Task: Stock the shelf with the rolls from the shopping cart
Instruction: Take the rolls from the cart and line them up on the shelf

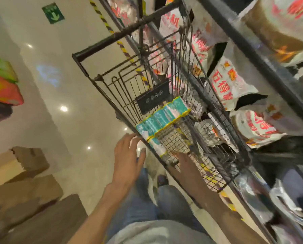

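A dark wire shopping cart (112, 95) stands tilted in view beside the shelf (263, 55). A long teal-and-white pack of rolls with yellow trim (162, 118) lies across the cart's near end, and a second such pack (156, 145) sits just below it. My left hand (128, 160) hovers outside the cart's near left edge, fingers spread and straight, fingertips close to the pack's end. My right hand (184, 162) reaches inside the basket, fingers extended, just under the lower pack. Neither hand holds anything.
The dark metal shelf on the right carries white bags of rolls with red lettering (230, 85). Cardboard boxes (23, 182) are stacked at lower left. A glossy beige floor (73, 120) lies left of the cart. My jeans-clad legs (157, 201) stand behind the cart.
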